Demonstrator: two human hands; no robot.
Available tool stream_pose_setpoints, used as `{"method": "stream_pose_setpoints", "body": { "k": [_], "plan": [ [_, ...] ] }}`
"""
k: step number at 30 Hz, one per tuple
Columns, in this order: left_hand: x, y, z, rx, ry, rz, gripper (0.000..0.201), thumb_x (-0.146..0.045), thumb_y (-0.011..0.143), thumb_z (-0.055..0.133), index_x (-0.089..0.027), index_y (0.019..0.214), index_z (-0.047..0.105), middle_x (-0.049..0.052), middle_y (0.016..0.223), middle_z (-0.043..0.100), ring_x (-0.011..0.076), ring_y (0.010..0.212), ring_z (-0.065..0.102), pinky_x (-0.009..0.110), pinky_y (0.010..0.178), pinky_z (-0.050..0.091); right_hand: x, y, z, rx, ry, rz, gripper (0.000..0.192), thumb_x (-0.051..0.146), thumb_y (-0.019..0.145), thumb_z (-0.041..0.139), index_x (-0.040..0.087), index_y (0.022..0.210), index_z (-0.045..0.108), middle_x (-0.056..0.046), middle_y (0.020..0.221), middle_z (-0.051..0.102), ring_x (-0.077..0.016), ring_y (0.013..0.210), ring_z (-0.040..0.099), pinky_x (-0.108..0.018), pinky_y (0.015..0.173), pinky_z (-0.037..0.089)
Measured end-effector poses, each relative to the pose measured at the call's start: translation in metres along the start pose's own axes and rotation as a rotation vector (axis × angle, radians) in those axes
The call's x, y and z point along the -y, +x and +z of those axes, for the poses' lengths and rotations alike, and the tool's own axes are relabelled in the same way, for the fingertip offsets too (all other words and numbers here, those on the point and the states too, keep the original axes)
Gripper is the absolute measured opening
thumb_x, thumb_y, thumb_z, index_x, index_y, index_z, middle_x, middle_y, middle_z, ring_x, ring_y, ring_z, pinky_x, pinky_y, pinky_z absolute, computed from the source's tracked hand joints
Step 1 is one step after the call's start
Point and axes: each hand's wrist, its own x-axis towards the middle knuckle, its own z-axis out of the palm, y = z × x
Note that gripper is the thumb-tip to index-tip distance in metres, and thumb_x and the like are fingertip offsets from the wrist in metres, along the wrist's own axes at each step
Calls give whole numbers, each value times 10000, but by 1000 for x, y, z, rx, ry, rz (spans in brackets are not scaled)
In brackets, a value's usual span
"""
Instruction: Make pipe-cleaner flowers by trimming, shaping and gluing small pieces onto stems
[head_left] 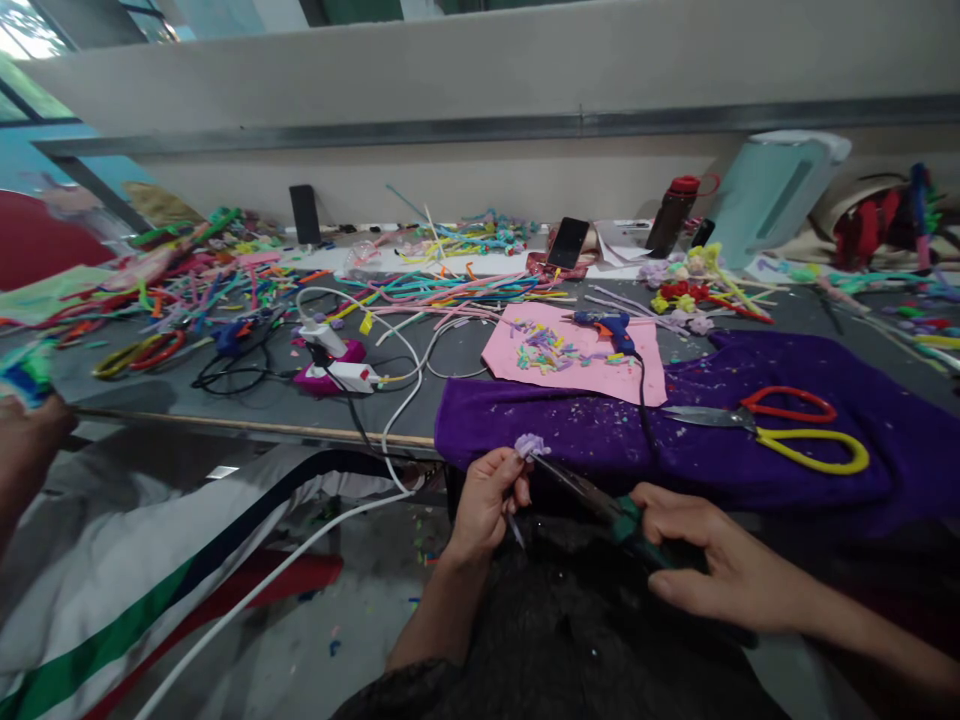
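Note:
My left hand (491, 500) is closed, its thumb and fingertips pinching a small lilac fuzzy flower (531, 445) that looks made of pipe cleaner. A thin pale stem (516, 530) sticks out below those fingers. My right hand (705, 550) wraps round the green handles of long-nose pliers (592, 492). Their slim jaws reach left and touch the flower; whether the tips are closed is too small to tell. Both hands are above my lap, in front of a purple cloth (517, 410) on the table edge. Scissors (757, 420) with red and yellow handles rest on that cloth.
A blue glue gun (611, 330) and pipe-cleaner clippings lie on a pink sheet (652, 375). Power strips (341, 377) with a white cable (401, 430) are at the table edge. Pipe cleaners (442, 288) spread behind. Another person's hand (30, 450) is at far left.

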Motion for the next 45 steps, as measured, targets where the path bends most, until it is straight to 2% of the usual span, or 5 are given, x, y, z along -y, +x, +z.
{"method": "stream_pose_setpoints", "body": {
  "k": [14,28,35,40,45],
  "plan": [
    [-1,0,1,-4,32,13,319,-431,668,670,-136,617,558,-33,382,499,27,315,310,166,342,142,-1,-1,0,33,71,49,199,299,800,533,175,672,444,-14,777,458,-149,740,448,-269,659,358],
    [2,-1,5,-53,-13,55,332,-425,646,690,-140,575,535,-39,350,468,34,312,334,158,347,160,-9,2,-2,146,789,353,419,474,722,571,94,879,650,-22,611,545,-73,453,410,-195,426,280],
    [-1,-3,6,-56,-21,53,331,-434,642,691,-140,596,548,-39,358,473,30,307,331,157,334,144,-6,8,2,108,1005,348,329,418,687,608,90,695,614,-127,865,629,-79,513,457,-178,395,304],
    [-3,-2,6,-19,-17,60,293,-400,708,650,-135,625,558,-41,366,472,23,311,305,153,332,139,1,10,-4,120,878,323,383,455,700,595,90,812,625,-34,671,545,-75,501,411,-193,441,287],
    [-2,1,4,18,-13,32,292,-406,725,633,-132,651,562,-42,387,484,19,313,293,157,334,130,5,8,-7,74,459,163,339,468,727,591,142,660,526,-29,814,489,-139,719,439,-262,642,346]
  ]
}}
